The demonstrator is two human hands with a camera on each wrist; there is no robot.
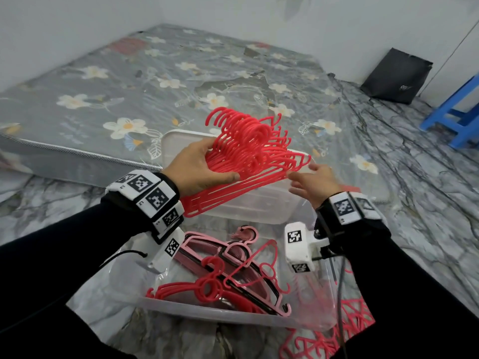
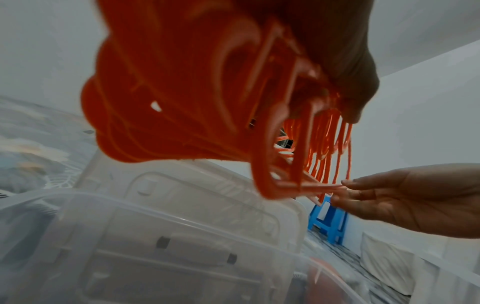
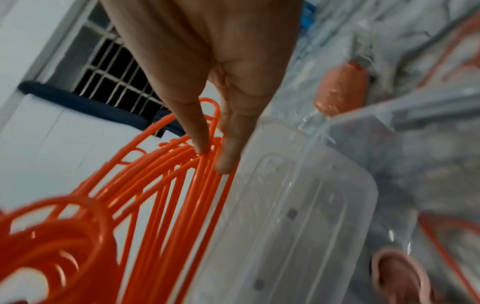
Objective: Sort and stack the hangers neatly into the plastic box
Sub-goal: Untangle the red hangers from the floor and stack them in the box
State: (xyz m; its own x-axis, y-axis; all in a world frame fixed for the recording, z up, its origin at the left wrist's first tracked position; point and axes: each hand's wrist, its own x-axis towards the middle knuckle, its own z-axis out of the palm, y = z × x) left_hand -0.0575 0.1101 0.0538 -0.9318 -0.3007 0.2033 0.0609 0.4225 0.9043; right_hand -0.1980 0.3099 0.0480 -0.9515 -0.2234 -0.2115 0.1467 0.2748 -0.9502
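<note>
We see the left hand (image 1: pixel 197 167) gripping a thick bundle of red hangers (image 1: pixel 248 149), thumb over the top and fingers beneath, held in the air above a clear lid (image 1: pixel 178 141) and the far edge of the plastic box (image 1: pixel 197 310). The right hand (image 1: pixel 315 181) is open, its straight fingertips (image 3: pixel 201 147) touching the bundle's right-hand ends. Inside the box lie more hangers: red ones (image 1: pixel 207 286) across a pink-and-black stack (image 1: pixel 215 248). The box stands on a grey marble-patterned floor (image 1: pixel 427 177); further red hangers (image 1: pixel 344 330) lie on the floor at its near right corner. Behind the box we see a low mattress (image 1: pixel 103 81) with a grey flowered cover, set into the corner of white walls (image 1: pixel 64 22). A black bag (image 1: pixel 396 76) leans against the right wall, and a blue stool (image 1: pixel 458 112) stands near it. The right wrist view shows a barred window (image 3: pixel 109 67).
</note>
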